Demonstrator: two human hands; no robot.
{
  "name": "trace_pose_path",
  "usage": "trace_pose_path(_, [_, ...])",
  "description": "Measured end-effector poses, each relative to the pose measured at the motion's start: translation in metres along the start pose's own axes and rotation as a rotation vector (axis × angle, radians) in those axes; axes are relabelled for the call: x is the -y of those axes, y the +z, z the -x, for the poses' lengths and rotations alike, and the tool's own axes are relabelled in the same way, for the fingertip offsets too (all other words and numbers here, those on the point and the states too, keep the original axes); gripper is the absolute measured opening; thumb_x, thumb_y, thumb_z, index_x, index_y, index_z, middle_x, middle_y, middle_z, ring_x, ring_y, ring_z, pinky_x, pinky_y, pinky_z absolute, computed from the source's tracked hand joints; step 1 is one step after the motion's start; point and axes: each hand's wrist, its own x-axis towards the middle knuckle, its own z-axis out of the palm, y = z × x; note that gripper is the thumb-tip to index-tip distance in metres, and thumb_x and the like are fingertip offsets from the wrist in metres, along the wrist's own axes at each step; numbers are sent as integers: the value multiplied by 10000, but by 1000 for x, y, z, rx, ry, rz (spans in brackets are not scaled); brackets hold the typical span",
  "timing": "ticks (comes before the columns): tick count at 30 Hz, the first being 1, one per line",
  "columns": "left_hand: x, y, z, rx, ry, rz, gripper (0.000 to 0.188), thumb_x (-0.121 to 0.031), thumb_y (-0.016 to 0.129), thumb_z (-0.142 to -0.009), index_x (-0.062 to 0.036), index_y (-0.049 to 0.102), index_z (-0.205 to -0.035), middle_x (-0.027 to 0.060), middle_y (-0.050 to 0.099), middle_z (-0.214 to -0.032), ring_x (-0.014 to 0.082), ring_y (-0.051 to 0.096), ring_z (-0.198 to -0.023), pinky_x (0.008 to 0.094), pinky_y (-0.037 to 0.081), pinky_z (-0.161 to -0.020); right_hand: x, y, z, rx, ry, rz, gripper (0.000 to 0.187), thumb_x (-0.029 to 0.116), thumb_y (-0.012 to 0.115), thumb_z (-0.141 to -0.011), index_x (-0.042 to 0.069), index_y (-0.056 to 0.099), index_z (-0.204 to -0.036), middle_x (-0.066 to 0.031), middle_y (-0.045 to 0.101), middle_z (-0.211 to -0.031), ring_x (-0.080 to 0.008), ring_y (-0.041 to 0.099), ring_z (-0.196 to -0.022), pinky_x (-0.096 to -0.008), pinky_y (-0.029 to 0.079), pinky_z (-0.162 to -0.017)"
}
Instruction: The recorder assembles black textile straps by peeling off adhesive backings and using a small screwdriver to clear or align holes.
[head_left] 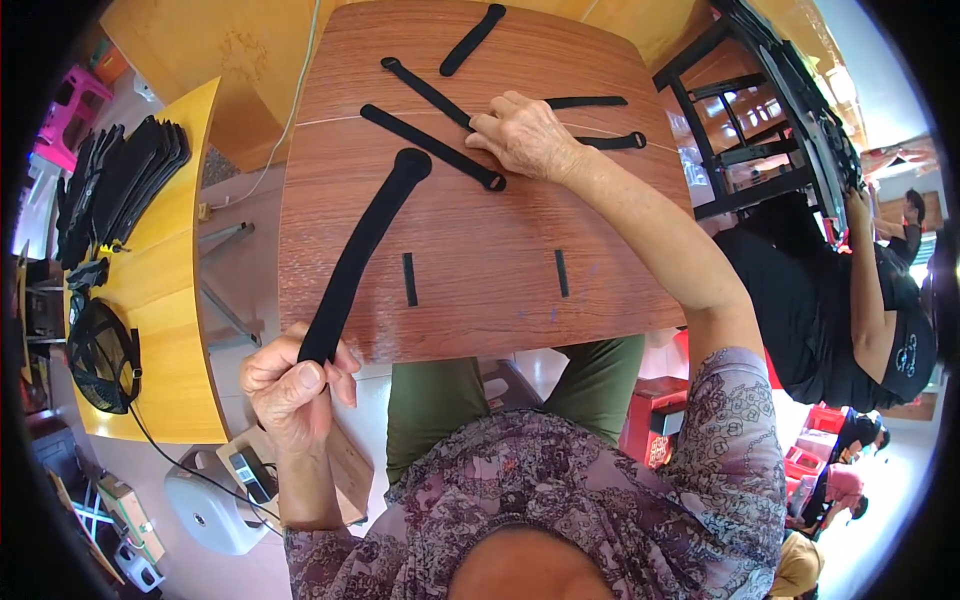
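Head view: left hand (290,388) fingers pinch lower end of wide black strap (358,250), rounded end slanting up over brown worktop (490,235). Right hand (522,135) fingers curled down among narrow black straps (428,93); can't tell if gripping one. Ringed strap (428,143) just left of it. Two short black strips (410,280) toward near edge. Yellow worktop (165,345) at left carries black pieces (145,175).
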Motion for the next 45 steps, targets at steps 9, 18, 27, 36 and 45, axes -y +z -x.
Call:
trace_pose_path(9, [11,43,2,-128,50,-365,174,-90,647,-831,80,637,-795,155,618,-779,170,577,-551,261,457,-527,64,-70,27,-521,72,-425,228,94,706,-759,5,638,-959,-107,594,-706,-262,564,-640,-331,457,-573])
trace_pose_path(18, [43,83,3,49,213,-347,282,-202,615,-908,78,641,-897,62,573,-835,98,542,-685,211,443,-580,154,-122,66,-420,-43,-562,503,286,766,-628,-57,584,-948,-134,564,-831,-263,551,-665,-325,463,-549])
trace_pose_path(27, [41,97,17,227,294,-717,432,-358,562,-924,64,626,-864,71,505,-716,138,458,-636,252,354,-544,159,-135,101,-360,-153,-238,465,202,751,-614,-85,562,-929,-122,523,-779,-240,524,-668,-308,457,-546])
trace_pose_path(36, [38,114,24,330,188,-753,425,-349,588,-908,75,619,-901,59,460,-683,136,442,-610,261,349,-525,161,-148,120,-245,-14,-350,383,300,737,-630,6,532,-764,-93,486,-742,-241,503,-712,-331,447,-566])
trace_pose_path(45, [44,111,27,427,232,-659,250,-165,624,-891,71,629,-972,77,559,-794,135,524,-651,242,411,-570,150,-148,135,-212,63,-718,399,342,745,-682,16,543,-792,-117,543,-746,-315,562,-705,-402,456,-573])
